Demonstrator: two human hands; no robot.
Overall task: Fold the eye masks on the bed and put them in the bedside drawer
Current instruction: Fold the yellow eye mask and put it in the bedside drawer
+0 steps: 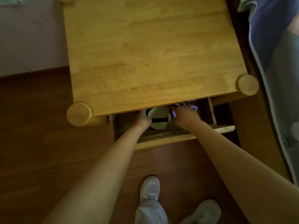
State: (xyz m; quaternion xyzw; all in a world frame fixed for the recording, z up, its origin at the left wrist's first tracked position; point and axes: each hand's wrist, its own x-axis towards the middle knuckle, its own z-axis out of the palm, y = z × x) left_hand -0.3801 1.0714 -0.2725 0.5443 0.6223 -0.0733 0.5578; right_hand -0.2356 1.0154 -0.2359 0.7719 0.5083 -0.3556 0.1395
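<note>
The bedside table's drawer (163, 139) is pulled open below the wooden top. Inside lies a folded pale green eye mask (158, 113) with a black strap across it. My left hand (143, 118) rests on the mask's left edge, its fingers hidden under the tabletop. My right hand (184, 113) is on the mask's right side and presses on a purple eye mask (194, 107), only small bits of which show around the fingers. Both hands reach deep into the drawer.
The wooden bedside table top (150, 50) fills the middle, with round posts at its front corners. A bed with a blue cover (273, 46) runs along the right. My feet in white shoes (149, 188) stand on the dark wood floor.
</note>
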